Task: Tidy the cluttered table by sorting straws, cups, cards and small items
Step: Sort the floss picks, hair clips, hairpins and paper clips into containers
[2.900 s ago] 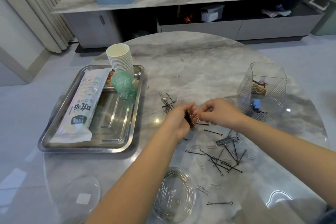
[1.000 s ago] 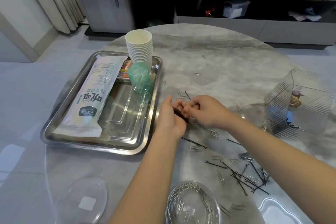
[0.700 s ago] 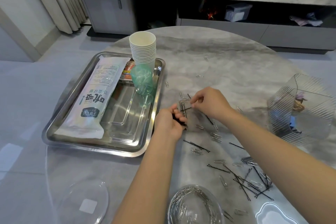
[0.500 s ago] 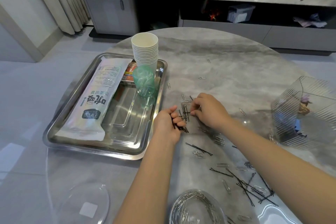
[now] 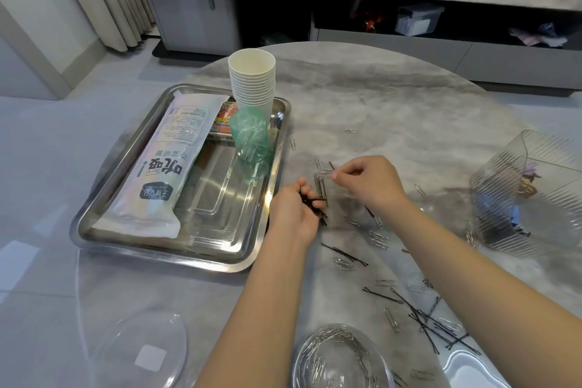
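On the round marble table (image 5: 393, 98), my left hand (image 5: 294, 214) curls around a bundle of thin black hairpins (image 5: 315, 209). My right hand (image 5: 370, 181) pinches its thumb and forefinger together at a cluster of silver wire paper clips (image 5: 320, 181); half a second ago it lay lower over them. More pins and clips lie scattered nearer me. Ribbed white paper cups (image 5: 252, 82) stand stacked in the shiny steel tray (image 5: 176, 257).
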`<state>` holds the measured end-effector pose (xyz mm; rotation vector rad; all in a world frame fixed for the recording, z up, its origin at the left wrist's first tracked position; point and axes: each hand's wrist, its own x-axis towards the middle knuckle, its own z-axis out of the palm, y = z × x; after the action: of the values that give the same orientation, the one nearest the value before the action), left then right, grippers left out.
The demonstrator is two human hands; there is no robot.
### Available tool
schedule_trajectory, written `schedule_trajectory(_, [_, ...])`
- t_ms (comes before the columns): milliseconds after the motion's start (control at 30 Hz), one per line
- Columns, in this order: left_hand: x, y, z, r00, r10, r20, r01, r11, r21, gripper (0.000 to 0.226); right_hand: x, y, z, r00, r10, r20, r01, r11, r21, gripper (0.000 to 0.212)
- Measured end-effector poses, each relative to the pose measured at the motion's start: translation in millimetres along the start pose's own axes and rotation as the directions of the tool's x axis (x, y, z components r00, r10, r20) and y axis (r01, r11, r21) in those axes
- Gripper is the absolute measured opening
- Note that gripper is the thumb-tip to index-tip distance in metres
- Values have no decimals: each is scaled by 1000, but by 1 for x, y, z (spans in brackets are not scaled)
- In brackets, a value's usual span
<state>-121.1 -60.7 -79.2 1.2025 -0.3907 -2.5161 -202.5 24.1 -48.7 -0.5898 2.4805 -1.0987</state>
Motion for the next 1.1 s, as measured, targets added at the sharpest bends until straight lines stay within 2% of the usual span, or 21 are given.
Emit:
schedule_trajectory(100, [2, -2, -3, 999, -35, -23, 35, 999, 22, 32, 16, 5, 8, 996, 72, 60, -54, 964, -259, 19])
schedule_trajectory(267, [2, 1, -4, 998, -41, -51, 42, 998, 37, 30, 32, -11, 22, 991, 88, 101, -25, 859, -512, 51])
schedule_trajectory(433, [1, 1, -4, 998, -19, -58, 23, 998, 62, 32, 36, -21, 20, 980, 89, 179, 45, 775, -631, 35])
schedule_trajectory(600, [0, 0, -3, 998, -49, -37, 51, 997, 49, 31, 26, -12, 3, 946, 85, 313, 162, 715, -681, 39])
schedule_trajectory(700, [-1, -1, -2, 998, -66, -19, 67, 996, 52, 31, 18, 1, -2, 942, 36, 334, 211, 710, -672, 36])
schedule_trajectory(767, [-3, -2, -1, 998, -68, -14, 69, 996, 52, 30, 15, 9, -3, 948, 8, 318, 206, 746, -633, 30])
schedule_trajectory(833, [-6, -2, 1, 997, -73, -6, 73, 995, 63, 29, 13, 14, -7, 963, 5, 268, 137, 851, -506, 26])
schedule_trajectory(933, [-11, -1, 5, 998, -62, -3, 62, 997, 54, 23, 7, 11, -16, 979, 19, 204, 20, 981, -191, 26])
schedule_trajectory(1000, [-13, -2, 6, 998, -63, -1, 63, 996, 57, 23, 1, 0, -19, 972, 43, 231, -37, 999, -30, 14])
schedule_trajectory(1033, [-13, -2, 7, 997, -71, 10, 70, 996, 57, 25, -2, -7, -19, 966, 50, 254, -54, 998, 9, 14])
schedule_trajectory(1100, [-13, -3, 8, 993, -104, 49, 102, 994, 32, 30, -7, -16, -18, 951, 51, 306, -54, 999, 0, 28])
